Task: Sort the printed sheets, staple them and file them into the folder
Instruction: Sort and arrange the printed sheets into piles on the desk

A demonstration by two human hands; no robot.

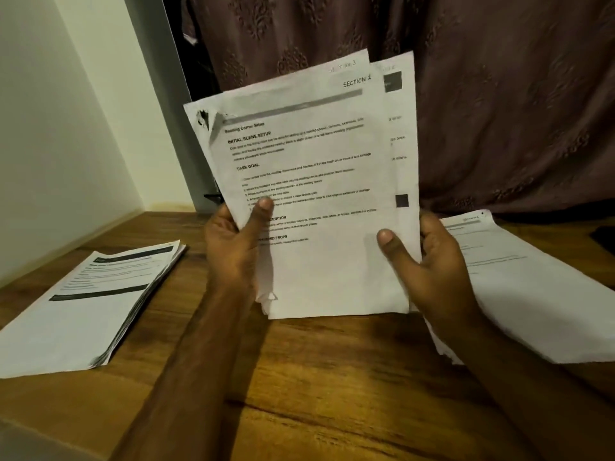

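Wooden surface (332, 377) below: left hand (233, 247) and right hand (436, 271) grip fanned sheets (316, 181) upright. Front page reads "SECTION 1"; stacks (86, 304) lie at 9 and 3 o'clock.

Two bare forearms came up from the bottom edge of the frame, one from lower left of centre, the other from the lower right corner. No sleeve, watch, bracelet or ring showed on either. The left hand (233, 247) sat just left of the frame's centre and the right hand (432, 271) right of centre. Each thumb showed a short, rounded, unpainted nail. The lower parts of both forearms lay in shadow, so finer surface detail could not be made out.
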